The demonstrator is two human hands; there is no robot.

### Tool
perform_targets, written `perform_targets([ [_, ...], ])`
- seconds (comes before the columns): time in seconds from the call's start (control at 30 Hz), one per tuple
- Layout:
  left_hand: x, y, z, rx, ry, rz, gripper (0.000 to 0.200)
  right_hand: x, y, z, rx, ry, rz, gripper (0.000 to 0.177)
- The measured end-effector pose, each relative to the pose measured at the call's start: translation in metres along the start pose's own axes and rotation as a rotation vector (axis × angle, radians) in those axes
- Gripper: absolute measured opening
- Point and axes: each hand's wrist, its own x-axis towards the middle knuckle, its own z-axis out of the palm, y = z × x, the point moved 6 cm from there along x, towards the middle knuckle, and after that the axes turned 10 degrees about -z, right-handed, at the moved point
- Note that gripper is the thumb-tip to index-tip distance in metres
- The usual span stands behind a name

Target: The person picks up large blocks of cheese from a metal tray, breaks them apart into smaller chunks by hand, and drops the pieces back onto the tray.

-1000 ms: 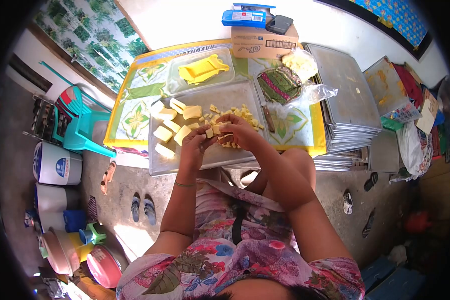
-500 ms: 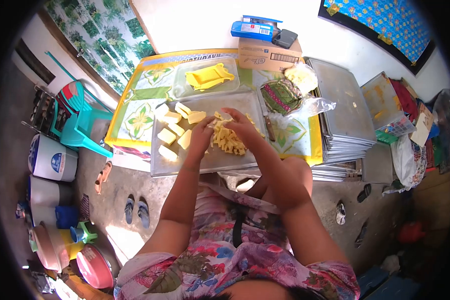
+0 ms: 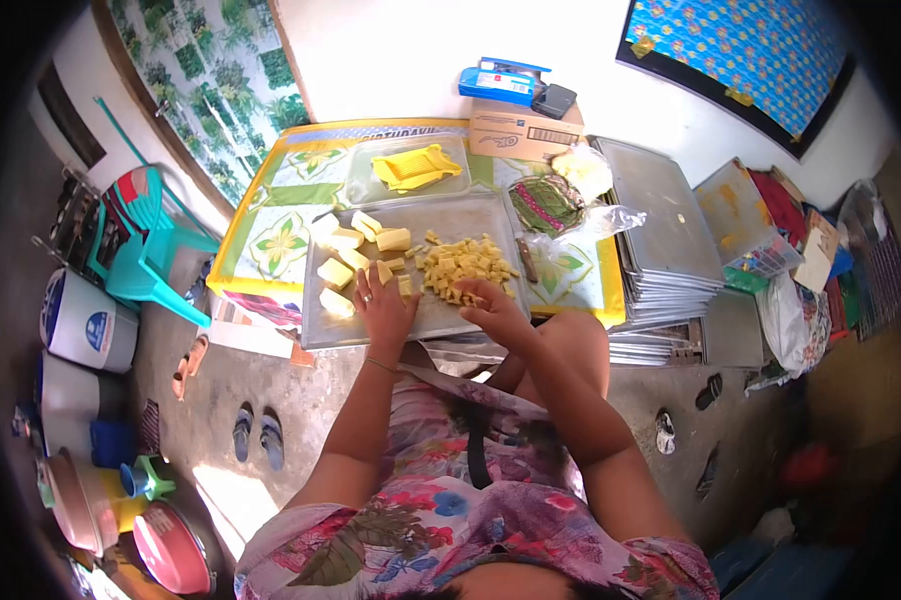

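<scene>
On the metal tray (image 3: pixel 435 325) lie several pale yellow blocks (image 3: pixel 334 271) at the left and a heap of small yellow cubes (image 3: pixel 465 262) at the right. My left hand (image 3: pixel 384 308) rests with fingers spread over the tray, touching or just beside some cut yellow pieces (image 3: pixel 398 279) that its fingers partly cover. At the heap's lower edge is my right hand (image 3: pixel 497 314), thumb and index finger apart, nothing visible between them. A knife (image 3: pixel 527 262) with a brown handle lies along the tray's right rim.
Behind the tray, a clear plastic container (image 3: pixel 368 190) bears a yellow wrapper (image 3: pixel 414 168). A cardboard box (image 3: pixel 510 130) stands at the back. Stacked metal trays (image 3: pixel 655 220) rise at the right; a teal chair (image 3: pixel 150 265) is at the left.
My hands have parted and come down from above the heap: the left moved left and toward me, the right to the heap's near edge. The cubes look more spread out.
</scene>
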Motion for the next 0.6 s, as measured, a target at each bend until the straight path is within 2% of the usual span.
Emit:
perform_targets([
  [0.07, -0.004, 0.002, 0.003, -0.010, 0.028, 0.028, 0.042, -0.012, -0.010, 0.003, -0.087, -0.025, -0.071, 0.041],
  [0.17, -0.012, 0.005, 0.013, -0.059, 0.005, 0.060, 0.037, -0.042, -0.025, 0.011, -0.085, -0.059, 0.008, 0.042],
  [0.2, -0.013, 0.007, 0.015, -0.082, -0.010, 0.067, 0.035, -0.056, -0.024, 0.014, -0.004, -0.055, 0.147, 0.041],
  [0.3, -0.016, 0.008, 0.007, -0.259, 0.058, 0.042, 0.029, -0.086, -0.043, 0.014, 0.071, -0.005, 0.197, 0.042],
  [0.4, -0.022, 0.001, 0.019, -0.810, -0.343, -0.281, 0.028, -0.111, -0.038, 0.003, 0.112, 0.117, 0.209, 0.044],
  [0.5, -0.059, 0.027, 0.004, -1.731, -0.745, -0.680, 0.029, -0.120, -0.035, 0.004, 0.109, 0.247, 0.182, 0.045],
  [0.53, -0.071, 0.035, -0.002, -1.790, -0.910, -0.644, 0.030, -0.122, -0.033, 0.005, 0.100, 0.291, 0.166, 0.045],
  [0.6, -0.105, 0.047, -0.015, -1.822, -1.072, -0.667, 0.030, -0.121, -0.028, 0.016, 0.090, 0.313, 0.125, 0.046],
])
